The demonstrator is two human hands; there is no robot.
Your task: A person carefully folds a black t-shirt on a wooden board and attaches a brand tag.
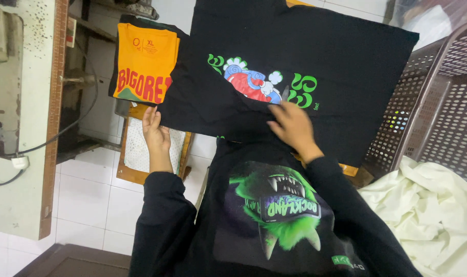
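Folding or smoothing step, it seems: black cotton T-shirt with red, blue and green print [295, 66] lies spread on the tabletop. Left hand [155, 134] at its left edge, right hand [292, 125] flat mid-hem, fingers together, gripping nothing. Next calls for pinching the fabric.

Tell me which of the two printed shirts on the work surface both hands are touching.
The large black shirt with the green, red and blue print, spread flat: left hand at its edge, right hand on top. The folded orange shirt lies untouched.
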